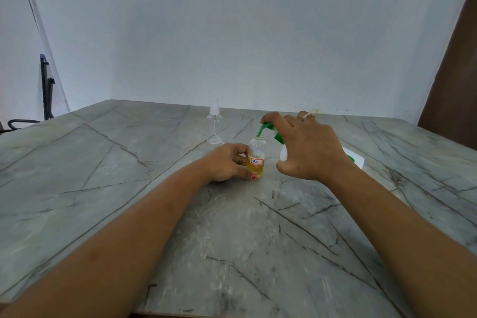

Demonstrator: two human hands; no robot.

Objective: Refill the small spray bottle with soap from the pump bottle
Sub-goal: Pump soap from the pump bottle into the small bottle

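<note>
Underneath everything, a veined stone table point(232, 227) carries the work, hard and slick, so a light thing could skate on it.

The pump bottle point(283, 155) stands right of centre, mostly hidden; only bits of white body and green top show. The right hand point(309, 147) lies over its head, fingers curled across the green pump and thumb hanging below beside the white body. It looks like stiff plastic, heavy enough to stay put when pressed. The top is the place to push, straight down.

The left hand point(224, 162) pinches the spray bottle point(256, 160), thumb in front at the base and fingers curled behind. This bottle stands upright on the table at centre, uncapped, about half full of yellow liquid, with a red-edged label. I judge it light, tippy and slippery if soap runs down it, so a low grip near the base suits it.

The green nozzle point(263, 128) points down at its narrow mouth, which leaves little room for error.

Further back the clear sprayer point(214, 121) rests on the table with its thin tube curling, well apart from both hands. It should be lifted by the collar, not the tube.

A ring point(308, 115) sits on one right finger.
</note>
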